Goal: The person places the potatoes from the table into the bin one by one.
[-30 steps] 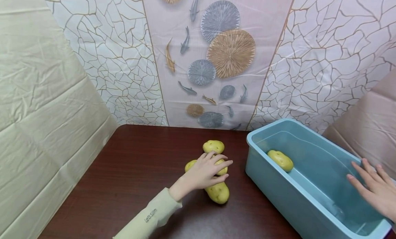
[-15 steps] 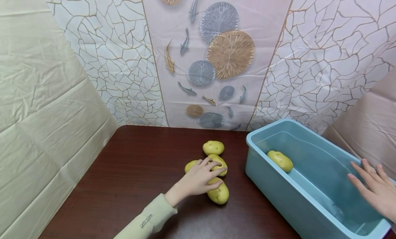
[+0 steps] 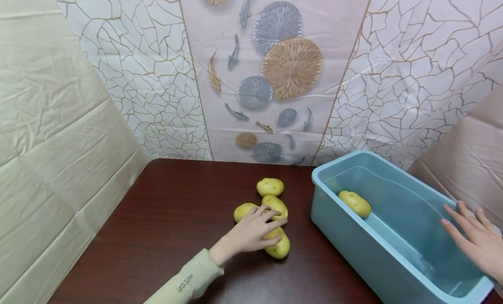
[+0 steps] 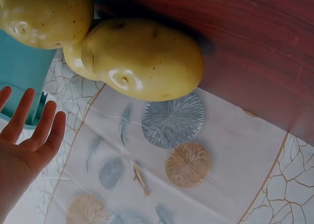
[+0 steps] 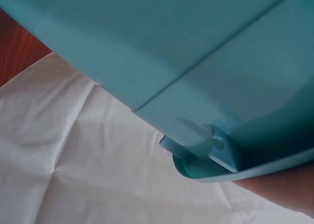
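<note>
Pick-up stage — left hand (image 3: 251,234) settling onto a potato (image 3: 278,247) on the table (image 3: 165,216)

Fingers spread and lightly curved over the nearest potato of the cluster of four, touching but not yet closed round it; a firm wrap looks needed before any lift toward the blue tub (image 3: 346,247) — one potato (image 3: 355,203) already lies inside. Right hand (image 3: 473,240) rests flat, fingers straight, on the tub's far rim.
</note>
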Demonstrator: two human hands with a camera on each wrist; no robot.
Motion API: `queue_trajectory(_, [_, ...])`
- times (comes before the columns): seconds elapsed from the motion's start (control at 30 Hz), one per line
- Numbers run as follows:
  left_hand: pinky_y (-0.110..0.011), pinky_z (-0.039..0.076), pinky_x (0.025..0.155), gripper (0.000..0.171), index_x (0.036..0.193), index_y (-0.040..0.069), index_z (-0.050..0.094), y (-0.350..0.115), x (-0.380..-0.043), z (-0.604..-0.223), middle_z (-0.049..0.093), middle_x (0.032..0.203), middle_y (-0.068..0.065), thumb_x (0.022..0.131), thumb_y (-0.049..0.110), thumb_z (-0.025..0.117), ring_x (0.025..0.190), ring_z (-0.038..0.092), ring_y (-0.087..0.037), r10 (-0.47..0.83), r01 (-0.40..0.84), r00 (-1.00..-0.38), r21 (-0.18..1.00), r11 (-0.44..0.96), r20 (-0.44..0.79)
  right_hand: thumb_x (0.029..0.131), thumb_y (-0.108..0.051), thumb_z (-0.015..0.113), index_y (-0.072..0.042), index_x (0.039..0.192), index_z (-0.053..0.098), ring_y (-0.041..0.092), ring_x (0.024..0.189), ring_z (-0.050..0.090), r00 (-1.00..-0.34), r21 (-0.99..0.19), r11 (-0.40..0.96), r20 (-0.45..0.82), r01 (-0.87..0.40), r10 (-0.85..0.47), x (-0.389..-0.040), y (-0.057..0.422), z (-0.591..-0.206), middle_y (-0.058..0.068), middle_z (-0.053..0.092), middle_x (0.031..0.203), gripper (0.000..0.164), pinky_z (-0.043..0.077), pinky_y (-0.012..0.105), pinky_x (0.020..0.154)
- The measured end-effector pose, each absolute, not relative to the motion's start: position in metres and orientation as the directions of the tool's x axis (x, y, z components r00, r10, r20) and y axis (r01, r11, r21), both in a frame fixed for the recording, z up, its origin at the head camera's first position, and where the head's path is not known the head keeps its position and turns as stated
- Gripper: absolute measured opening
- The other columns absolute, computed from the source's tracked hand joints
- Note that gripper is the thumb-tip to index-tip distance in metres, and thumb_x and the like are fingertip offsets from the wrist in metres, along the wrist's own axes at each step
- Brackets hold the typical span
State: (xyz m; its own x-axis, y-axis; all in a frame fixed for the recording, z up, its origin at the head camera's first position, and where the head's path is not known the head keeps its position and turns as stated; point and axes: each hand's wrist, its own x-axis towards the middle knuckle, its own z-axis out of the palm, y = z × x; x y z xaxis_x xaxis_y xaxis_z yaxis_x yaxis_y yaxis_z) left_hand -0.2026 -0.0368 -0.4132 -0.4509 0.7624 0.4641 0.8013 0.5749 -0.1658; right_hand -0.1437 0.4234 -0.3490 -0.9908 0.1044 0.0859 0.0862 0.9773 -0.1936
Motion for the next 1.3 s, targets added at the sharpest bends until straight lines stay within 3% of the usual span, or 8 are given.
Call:
queue_trajectory(0.27, [-0.033,0.044,0.073,0.043,0.12,0.025,0.056,-0.034,-0.202,-0.42,0.054,0.118,0.003,0.084,0.046,0.052,0.103,0.048,-0.017,0.79,0.807,-0.461,-0.181,0.562,0.404,0.095,-0.046,0.021,0.01,0.135,0.014,0.047,0.125,-0.023,-0.988,-0.198,0.976,0.108,0.092,0.115,-0.144,0.425,-0.351,0.029,-0.017,0.138,0.069,-0.02,0.062,0.096])
queue_trajectory(0.9, [-0.034,0.043,0.075,0.045,0.123,0.023,0.054,-0.032,-0.205,-0.435,0.049,0.124,0.0,0.085,0.047,0.051,0.105,0.046,-0.019,0.824,0.834,-0.444,-0.175,0.523,0.351,0.094,-0.047,0.021,0.01,0.135,0.017,0.048,0.126,-0.02,-0.983,-0.204,0.973,0.122,0.109,0.136,-0.145,0.427,-0.354,0.03,-0.012,0.139,0.07,-0.017,0.065,0.094])
queue_trajectory(1.3, [-0.035,0.042,0.079,0.049,0.122,0.025,0.054,-0.029,-0.205,-0.449,0.052,0.124,0.0,0.084,0.054,0.044,0.108,0.048,-0.021,0.837,0.819,-0.426,-0.247,0.518,0.344,0.095,-0.047,0.021,0.009,0.134,0.019,0.049,0.127,-0.017,-0.98,-0.2,0.974,0.142,0.106,0.136,-0.144,0.423,-0.352,0.029,-0.01,0.14,0.069,-0.012,0.068,0.094])
